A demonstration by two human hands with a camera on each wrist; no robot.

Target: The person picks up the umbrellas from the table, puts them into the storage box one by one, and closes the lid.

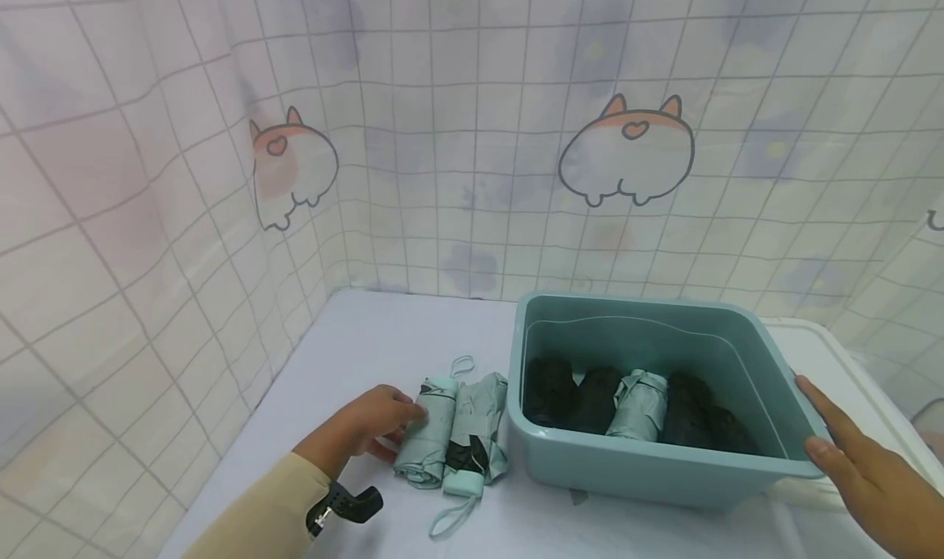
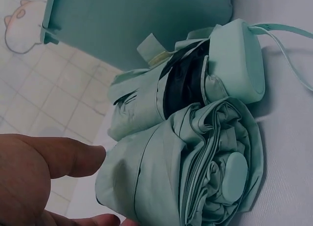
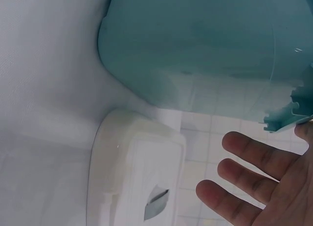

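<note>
Two folded mint umbrellas lie side by side on the white table. My left hand (image 1: 379, 424) is at the outer side of the left umbrella (image 1: 428, 436), fingertips right at its fabric. The left wrist view shows the thumb apart from the other fingers near this umbrella's end. The right umbrella (image 1: 475, 424) has a dark patch, and its capped handle (image 2: 237, 59) with a strap points toward me. My right hand (image 1: 870, 461) touches the right rim of a teal bin (image 1: 627, 469); in the right wrist view, three fingers stretch out straight below the rim.
Inside the bin lie several dark rolled bundles (image 1: 549, 391) and one mint umbrella (image 1: 640, 403). A white lidded box (image 3: 156, 162) stands right of the bin. Patterned grid curtains (image 1: 472, 133) enclose the table (image 1: 369, 329) at the back and left.
</note>
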